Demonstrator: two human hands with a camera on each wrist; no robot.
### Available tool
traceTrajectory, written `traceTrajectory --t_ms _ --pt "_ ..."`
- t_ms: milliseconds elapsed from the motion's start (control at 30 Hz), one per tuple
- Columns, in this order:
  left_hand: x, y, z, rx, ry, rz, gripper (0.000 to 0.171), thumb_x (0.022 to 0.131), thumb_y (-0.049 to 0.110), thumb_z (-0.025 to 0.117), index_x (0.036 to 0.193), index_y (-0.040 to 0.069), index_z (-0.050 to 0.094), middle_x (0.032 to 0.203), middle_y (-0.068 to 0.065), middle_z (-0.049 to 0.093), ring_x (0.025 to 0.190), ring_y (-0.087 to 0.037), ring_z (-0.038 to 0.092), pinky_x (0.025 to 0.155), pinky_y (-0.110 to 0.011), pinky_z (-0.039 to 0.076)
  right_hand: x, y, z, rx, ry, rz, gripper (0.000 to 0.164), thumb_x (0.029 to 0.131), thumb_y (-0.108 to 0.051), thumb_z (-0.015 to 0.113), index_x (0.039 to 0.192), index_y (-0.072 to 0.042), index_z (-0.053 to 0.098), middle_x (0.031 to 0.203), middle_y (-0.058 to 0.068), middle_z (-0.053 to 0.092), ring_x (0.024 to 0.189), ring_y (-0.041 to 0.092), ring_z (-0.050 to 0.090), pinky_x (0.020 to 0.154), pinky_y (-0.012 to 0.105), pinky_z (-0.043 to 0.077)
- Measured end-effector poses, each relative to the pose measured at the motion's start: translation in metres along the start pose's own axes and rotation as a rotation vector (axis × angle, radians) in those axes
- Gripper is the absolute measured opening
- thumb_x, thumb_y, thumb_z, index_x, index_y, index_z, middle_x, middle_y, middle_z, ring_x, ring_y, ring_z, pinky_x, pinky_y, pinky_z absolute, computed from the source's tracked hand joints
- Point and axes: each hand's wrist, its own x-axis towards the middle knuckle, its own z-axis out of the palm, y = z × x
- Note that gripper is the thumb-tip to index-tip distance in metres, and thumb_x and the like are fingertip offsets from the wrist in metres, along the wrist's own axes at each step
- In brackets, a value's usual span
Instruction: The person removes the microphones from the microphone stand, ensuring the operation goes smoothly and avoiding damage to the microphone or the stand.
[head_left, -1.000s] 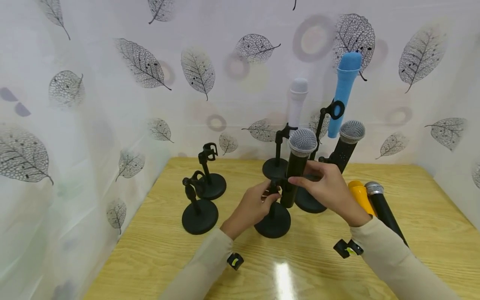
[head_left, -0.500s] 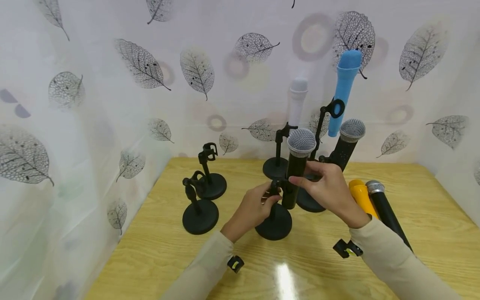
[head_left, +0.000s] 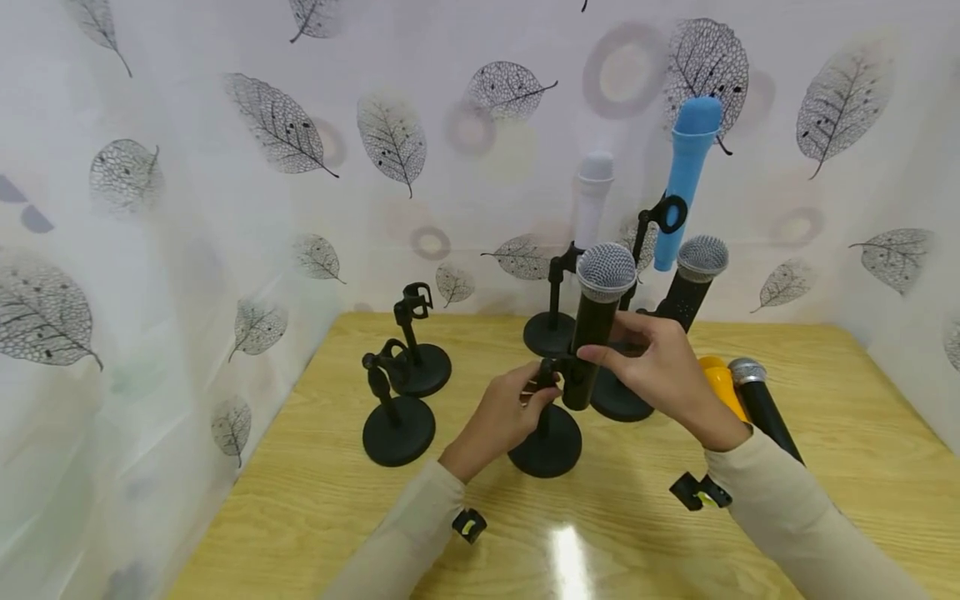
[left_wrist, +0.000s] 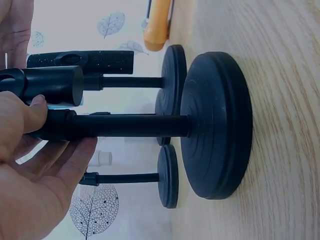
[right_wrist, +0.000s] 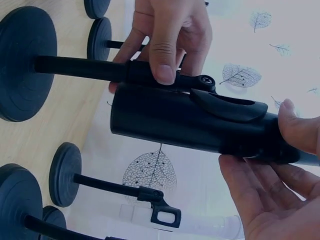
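Observation:
In the head view my left hand [head_left: 498, 421] grips the upper pole of a black desk microphone stand [head_left: 546, 450], whose round base rests on the table. My right hand [head_left: 667, 371] holds a black microphone [head_left: 596, 321] with a silver mesh head, thumb on one side and fingers on the other. The right wrist view shows the microphone body [right_wrist: 160, 120] inside the stand's clip [right_wrist: 230, 106], close alongside the pole. Left thumb and fingers wrap the stand's neck [left_wrist: 57, 125] in the left wrist view.
Behind stand a white microphone [head_left: 592, 204], a blue one [head_left: 686, 179] and another black one [head_left: 690, 283], each on a stand. Two bare stands [head_left: 397, 429] [head_left: 423, 371] are at left. A yellow microphone [head_left: 723, 387] and a black one [head_left: 768, 417] lie at right.
The black microphone and my right hand have risen slightly in the last half second. My left hand keeps its grip on the stand, nearly still.

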Motion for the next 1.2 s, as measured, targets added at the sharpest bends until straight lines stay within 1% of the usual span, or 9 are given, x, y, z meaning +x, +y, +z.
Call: traceTrajectory --t_ms 133,233,333,533,600,767,833,1000,1200 --pt "0.001 -0.001 -0.001 -0.016 0.007 -0.007 0.024 0.1 0.015 0.066 0.122 0.003 0.066 0.113 -0.007 0.071 0.105 -0.016 0.069 0.086 -0.021 0.057 -0.002 0.003 0.003 0.052 -0.033 0.029 0.036 0.089 -0.021 0.082 0.12 -0.005 0.071 0.101 0.008 0.075 0.089 0.018 0.073 0.078 0.022 0.059" --pt "0.0 -0.002 -0.001 -0.024 0.01 -0.007 0.024 0.1 0.015 0.066 0.121 0.003 0.066 0.113 -0.007 0.071 0.105 -0.016 0.069 0.085 -0.021 0.057 -0.004 0.007 0.005 0.073 -0.013 0.007 0.034 0.089 -0.016 0.081 0.119 -0.004 0.072 0.102 0.009 0.075 0.087 0.015 0.074 0.077 0.02 0.059" --pt "0.0 -0.002 0.0 -0.023 0.014 -0.002 0.023 0.1 0.016 0.066 0.12 0.004 0.067 0.112 -0.006 0.071 0.105 -0.015 0.07 0.085 -0.02 0.057 -0.004 0.009 0.007 0.054 0.032 -0.052 0.03 0.087 -0.011 0.082 0.116 -0.006 0.074 0.098 0.007 0.076 0.083 0.01 0.072 0.075 0.019 0.058" --pt "0.0 0.001 0.002 -0.016 0.009 0.0 0.017 0.1 0.016 0.066 0.115 0.007 0.068 0.11 -0.006 0.072 0.103 -0.014 0.07 0.084 -0.02 0.057 -0.003 0.008 0.006 -0.018 0.074 -0.108 0.026 0.084 -0.005 0.083 0.109 -0.005 0.077 0.09 0.004 0.076 0.083 0.017 0.069 0.074 0.014 0.055" --pt "-0.001 0.001 0.003 -0.016 0.007 -0.002 0.016 0.1 0.016 0.066 0.114 0.008 0.068 0.11 -0.006 0.072 0.103 -0.014 0.07 0.084 -0.019 0.057 -0.002 0.007 0.004 -0.034 0.075 -0.102 0.025 0.084 -0.004 0.084 0.107 -0.004 0.077 0.09 0.004 0.076 0.084 0.018 0.069 0.074 0.016 0.056" --pt "-0.002 -0.001 0.002 -0.043 0.008 -0.008 0.018 0.1 0.018 0.066 0.115 0.008 0.069 0.112 -0.007 0.072 0.103 -0.013 0.07 0.084 -0.02 0.057 -0.001 0.005 0.0 -0.026 0.025 -0.053 0.027 0.086 -0.009 0.082 0.112 -0.004 0.075 0.096 0.006 0.076 0.09 0.019 0.07 0.078 0.033 0.062" --pt "-0.003 -0.003 0.002 -0.057 0.009 -0.006 0.02 0.1 0.02 0.066 0.117 0.008 0.069 0.111 -0.006 0.072 0.103 -0.012 0.07 0.085 -0.02 0.057 -0.002 0.005 0.0 -0.002 -0.002 -0.028 0.03 0.087 -0.012 0.082 0.115 -0.004 0.073 0.098 0.007 0.075 0.091 0.019 0.071 0.078 0.034 0.062" --pt "-0.005 -0.004 0.0 -0.093 0.043 0.013 0.025 0.098 0.017 0.07 0.121 0.008 0.069 0.11 -0.004 0.071 0.102 -0.011 0.069 0.089 -0.023 0.056 -0.006 0.011 0.003 0.061 -0.039 -0.011 0.033 0.088 -0.014 0.082 0.118 -0.006 0.072 0.1 0.007 0.075 0.091 0.014 0.071 0.078 0.021 0.059" --pt "-0.003 -0.004 0.002 -0.096 0.075 0.043 0.026 0.095 0.01 0.072 0.12 0.002 0.069 0.11 -0.008 0.071 0.102 -0.016 0.07 0.089 -0.023 0.056 -0.008 0.015 0.006 0.07 0.03 -0.062 0.027 0.085 -0.006 0.083 0.112 -0.006 0.076 0.095 0.005 0.076 0.086 0.012 0.069 0.076 0.017 0.058"
